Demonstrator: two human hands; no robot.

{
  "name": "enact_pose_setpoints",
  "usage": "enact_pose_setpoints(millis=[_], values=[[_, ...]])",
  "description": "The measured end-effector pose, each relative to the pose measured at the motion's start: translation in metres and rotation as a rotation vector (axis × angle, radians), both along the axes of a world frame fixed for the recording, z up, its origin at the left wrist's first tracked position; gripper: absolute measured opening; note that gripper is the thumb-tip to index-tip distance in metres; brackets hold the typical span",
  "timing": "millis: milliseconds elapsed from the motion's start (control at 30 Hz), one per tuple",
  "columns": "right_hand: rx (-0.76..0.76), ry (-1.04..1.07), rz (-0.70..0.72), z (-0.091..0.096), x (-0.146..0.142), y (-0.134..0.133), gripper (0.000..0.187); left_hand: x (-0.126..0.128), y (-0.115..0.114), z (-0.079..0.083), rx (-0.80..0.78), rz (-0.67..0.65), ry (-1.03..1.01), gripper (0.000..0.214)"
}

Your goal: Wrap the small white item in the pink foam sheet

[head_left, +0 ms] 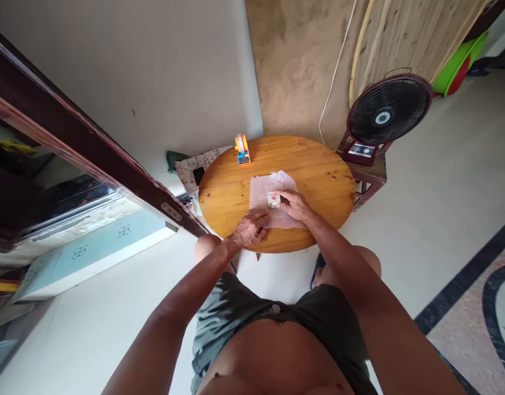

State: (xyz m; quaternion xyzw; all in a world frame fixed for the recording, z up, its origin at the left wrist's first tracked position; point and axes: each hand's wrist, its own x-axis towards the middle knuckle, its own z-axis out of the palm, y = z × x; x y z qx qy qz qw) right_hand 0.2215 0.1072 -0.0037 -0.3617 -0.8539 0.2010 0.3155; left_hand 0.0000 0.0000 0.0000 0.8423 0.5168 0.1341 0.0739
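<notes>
A sheet of bubble wrap [273, 182] lies flat on the round wooden table [318, 164]. Near its middle sits a small white box [273, 199] with a red mark on its top. My right hand [294, 205] reaches in from the right, its thumb and fingers closed about the box's right side. At the wrap's lower left edge rests my left hand [251, 226], palm down, with its fingers curled together on the sheet. The undersides of the left fingers are hidden.
An orange and blue tape dispenser [242, 149] stands at the table's far edge. To the right, a dark round fan [386, 112] sits on a wooden stool [368, 170]. A printed sack with a dark phone-like object [198, 175] is left of the table, near a door frame [124, 164].
</notes>
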Motion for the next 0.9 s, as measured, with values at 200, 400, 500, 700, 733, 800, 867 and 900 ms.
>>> enact_pose_setpoints(millis=[200, 400, 500, 700, 733, 800, 867, 900], values=[[0.030, 0.064, 0.022, -0.007, 0.000, 0.004, 0.043, -0.004, 0.000, -0.011, 0.029, -0.050, -0.022, 0.034], [0.068, 0.138, 0.047, -0.011, 0.006, 0.008, 0.050, -0.009, 0.006, -0.029, 0.235, -0.177, -0.140, 0.041], [0.118, 0.176, 0.047, -0.008, 0.016, 0.000, 0.057, -0.010, 0.008, -0.032, 0.257, -0.182, -0.156, 0.041], [0.215, 0.134, 0.065, -0.002, 0.035, -0.031, 0.057, -0.013, 0.011, -0.036, 0.231, -0.165, -0.231, 0.038], [0.218, 0.120, 0.065, -0.002, 0.037, -0.035, 0.057, -0.014, 0.011, -0.037, 0.225, -0.159, -0.250, 0.037], [0.222, 0.080, 0.080, -0.002, 0.039, -0.040, 0.058, -0.016, 0.013, -0.041, 0.213, -0.139, -0.288, 0.037], [0.236, 0.027, 0.116, -0.003, 0.039, -0.043, 0.062, -0.017, 0.014, -0.044, 0.210, -0.116, -0.319, 0.036], [0.247, -0.002, 0.137, -0.003, 0.039, -0.044, 0.064, -0.018, 0.014, -0.045, 0.209, -0.106, -0.330, 0.036]])
